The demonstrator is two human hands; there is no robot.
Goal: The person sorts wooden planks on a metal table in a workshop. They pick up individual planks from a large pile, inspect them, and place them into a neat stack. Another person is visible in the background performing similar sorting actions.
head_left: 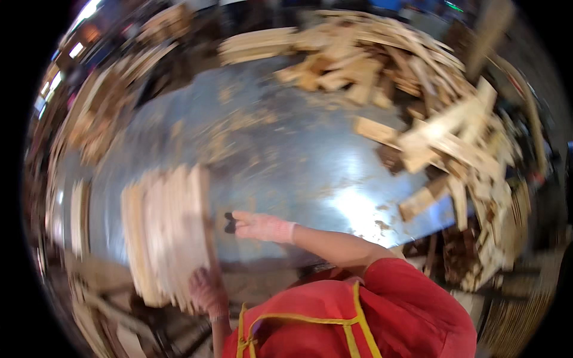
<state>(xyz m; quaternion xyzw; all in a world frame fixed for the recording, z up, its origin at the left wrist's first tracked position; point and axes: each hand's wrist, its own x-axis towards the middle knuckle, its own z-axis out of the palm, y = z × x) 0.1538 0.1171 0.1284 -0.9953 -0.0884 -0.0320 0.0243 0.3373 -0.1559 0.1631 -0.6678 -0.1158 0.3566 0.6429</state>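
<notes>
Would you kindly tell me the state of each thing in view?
Table: strewn with wood debris.
Board row: lined up side by side, ends slightly uneven.
Far board stack: neatly piled.
Wood heap: loosely jumbled.
Left hand: gloved, at the board row's near end; grip blurred.
Right hand: gloved, empty, outstretched over the table.

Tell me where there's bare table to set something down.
Widest: the table beyond the right hand, between the stack and the wood pile, with scattered debris. A narrower strip runs along the stack's left. Crowded: the far right, under the wood pile, and the stack by the left hand.
</notes>
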